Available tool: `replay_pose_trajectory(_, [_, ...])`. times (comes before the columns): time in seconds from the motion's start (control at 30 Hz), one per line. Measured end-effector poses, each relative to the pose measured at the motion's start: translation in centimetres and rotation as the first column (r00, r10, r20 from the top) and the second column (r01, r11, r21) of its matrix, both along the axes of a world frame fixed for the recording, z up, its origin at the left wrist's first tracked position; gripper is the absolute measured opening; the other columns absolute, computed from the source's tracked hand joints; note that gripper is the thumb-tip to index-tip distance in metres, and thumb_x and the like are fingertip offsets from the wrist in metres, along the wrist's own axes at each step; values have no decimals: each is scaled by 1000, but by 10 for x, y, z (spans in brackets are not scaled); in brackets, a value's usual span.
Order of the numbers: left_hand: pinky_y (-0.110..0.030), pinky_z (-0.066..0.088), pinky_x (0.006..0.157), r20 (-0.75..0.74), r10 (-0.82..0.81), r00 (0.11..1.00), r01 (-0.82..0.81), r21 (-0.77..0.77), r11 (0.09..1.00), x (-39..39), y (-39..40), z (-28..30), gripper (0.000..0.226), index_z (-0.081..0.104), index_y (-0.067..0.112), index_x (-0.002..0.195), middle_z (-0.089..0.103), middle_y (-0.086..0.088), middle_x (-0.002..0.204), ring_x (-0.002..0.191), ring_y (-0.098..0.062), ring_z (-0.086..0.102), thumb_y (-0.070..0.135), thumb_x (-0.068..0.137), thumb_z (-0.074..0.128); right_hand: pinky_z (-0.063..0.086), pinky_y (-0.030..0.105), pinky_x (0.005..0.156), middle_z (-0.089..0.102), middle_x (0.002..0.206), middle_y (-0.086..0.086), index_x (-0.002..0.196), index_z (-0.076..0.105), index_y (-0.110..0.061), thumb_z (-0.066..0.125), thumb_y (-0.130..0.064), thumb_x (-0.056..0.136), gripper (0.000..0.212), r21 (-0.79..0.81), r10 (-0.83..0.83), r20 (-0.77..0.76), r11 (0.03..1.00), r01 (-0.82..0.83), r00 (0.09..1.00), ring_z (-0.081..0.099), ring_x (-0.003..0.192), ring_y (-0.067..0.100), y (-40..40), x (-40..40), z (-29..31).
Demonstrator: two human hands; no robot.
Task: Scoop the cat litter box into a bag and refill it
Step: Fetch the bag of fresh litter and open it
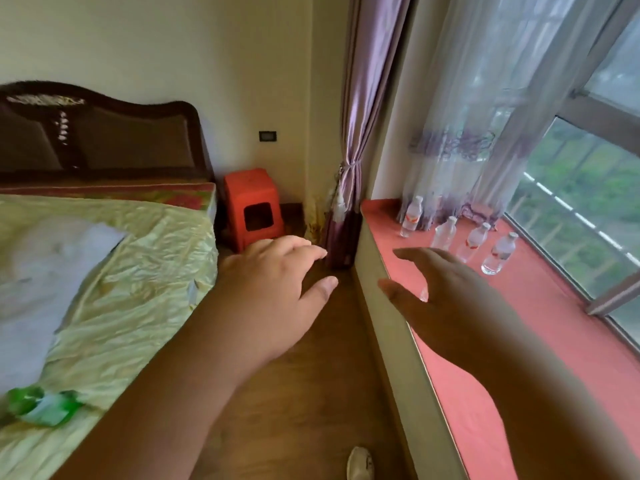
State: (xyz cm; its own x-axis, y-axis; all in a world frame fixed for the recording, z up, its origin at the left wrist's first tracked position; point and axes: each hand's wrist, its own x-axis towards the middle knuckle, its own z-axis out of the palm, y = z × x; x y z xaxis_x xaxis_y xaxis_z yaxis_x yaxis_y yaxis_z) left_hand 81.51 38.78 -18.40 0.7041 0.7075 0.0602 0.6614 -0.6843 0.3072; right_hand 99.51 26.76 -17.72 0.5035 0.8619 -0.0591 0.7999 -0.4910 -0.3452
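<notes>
Left hand (273, 289): fingers relaxed, holding nothing, over the wooden floor (311, 393).
Right hand (450, 299): fingers spread, empty, above the red sill (554, 341).
Room: bed (121, 271) left, water bottles (498, 254) by the window.

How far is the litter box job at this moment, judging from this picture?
Nothing looks done: no litter box, scoop or bag is in view. In hand: nothing; the left hand and right hand are open and empty, held out over the floor between the bed and the window ledge. Scooping, bagging and refilling are all left.
</notes>
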Motion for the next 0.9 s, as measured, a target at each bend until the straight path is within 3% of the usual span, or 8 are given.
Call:
replay_pose_trajectory(0.23, [-36,28,117,15,198,980,-199,57,978,58,40,13,52,34,48,148,31,29,154,144,-1,26,64,98,31,38,37,114,34,159,-14,152,33,-41,45,-67,94,64,53,231,14,971,-231,973,37,144,16,91,81,16])
replay_pose_trajectory(0.4, [-35,29,118,61,297,953,-300,43,953,100,65,18,52,34,48,148,30,30,153,143,0,26,63,98,32,44,42,113,37,157,-12,152,33,-41,45,-70,92,67,47,311,25,949,-312,950,41,142,20,145,130,22])
replay_pose_trajectory(0.53, [-35,29,117,20,327,945,-327,24,945,123,91,7,53,33,47,148,30,30,152,142,0,25,64,98,29,45,38,109,37,157,-13,151,32,-43,43,-71,92,67,7,363,22,932,-363,932,44,140,18,179,158,15])
replay_pose_trajectory(0.9, [-35,28,116,22,272,962,-272,-13,962,188,250,-22,52,34,46,149,30,29,153,143,-1,26,62,100,32,46,40,111,40,154,-12,150,33,-42,44,-70,92,65,-62,301,3,952,-300,954,45,138,19,316,223,-12])
